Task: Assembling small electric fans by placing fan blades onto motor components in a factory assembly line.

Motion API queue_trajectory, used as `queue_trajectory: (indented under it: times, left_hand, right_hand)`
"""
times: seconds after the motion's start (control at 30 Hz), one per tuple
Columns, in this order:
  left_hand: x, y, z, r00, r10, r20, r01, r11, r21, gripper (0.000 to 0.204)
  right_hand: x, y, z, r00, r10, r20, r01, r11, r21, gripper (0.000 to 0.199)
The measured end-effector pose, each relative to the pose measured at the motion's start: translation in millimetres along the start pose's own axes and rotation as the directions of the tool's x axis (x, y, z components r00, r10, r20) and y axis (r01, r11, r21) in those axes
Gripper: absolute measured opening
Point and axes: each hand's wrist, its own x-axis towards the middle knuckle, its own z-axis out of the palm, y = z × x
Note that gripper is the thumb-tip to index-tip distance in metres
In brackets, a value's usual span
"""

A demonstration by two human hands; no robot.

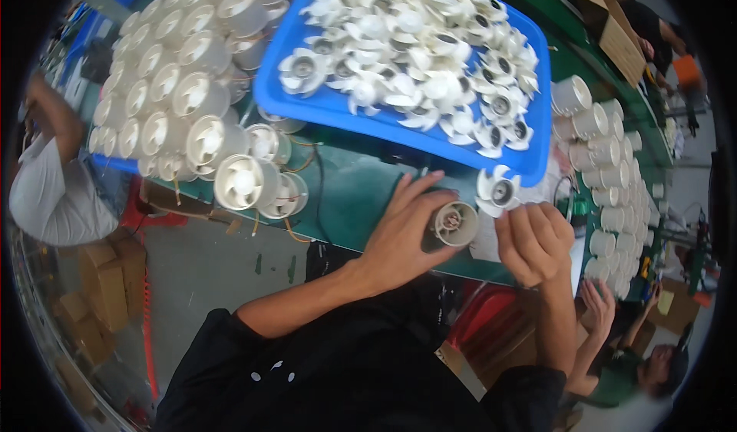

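Both hands sit mid-frame: left hand (403, 232) grips a cylindrical fan housing (454, 223); right hand (533, 240) pinches a white impeller (497, 192) below the blue tray (338, 103) on the green table (349, 194).

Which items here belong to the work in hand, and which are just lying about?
In hand:
- left hand gripping cylindrical fan housing
- right hand holding white impeller
- blue tray of impellers

Lying about:
- finished fans
- empty housings
- cardboard boxes

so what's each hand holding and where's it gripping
The left hand holds a round fan housing by its side wall. The right hand holds a white impeller by its lower edge.
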Motion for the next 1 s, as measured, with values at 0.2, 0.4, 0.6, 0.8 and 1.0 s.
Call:
queue_trajectory:
  times: [0.2,0.4,0.6,0.8,1.0]
  left_hand:
    - [1.8,1.0,1.7,1.000,0.000,0.023,0.000,1.000,0.015,0.058]
    - [2.1,-0.5,0.2,0.998,-0.006,0.069,0.003,0.999,0.042,0.062]
    - [0.2,-2.3,4.1,0.996,-0.018,0.088,0.016,1.000,0.019,0.063]
    - [-1.7,-4.3,2.1,0.994,-0.021,0.108,0.014,0.998,0.064,0.063]
    - [0.6,-0.7,4.0,0.996,0.027,0.081,-0.034,0.995,0.090,0.060]
  right_hand:
    - [-15.2,-11.1,2.1,0.999,0.040,0.006,-0.040,0.999,-0.007,0.008]
    - [-8.8,-42.3,1.0,0.674,0.725,0.142,-0.705,0.574,0.416,0.018]
    - [-13.3,-52.5,-3.2,0.091,0.557,0.826,-0.597,-0.633,0.493,0.013]
    - [-8.1,-58.8,9.9,0.130,0.627,0.768,-0.742,-0.452,0.495,0.012]
    - [-3.0,-55.9,-3.9,0.138,0.756,0.640,-0.878,-0.206,0.433,0.012]
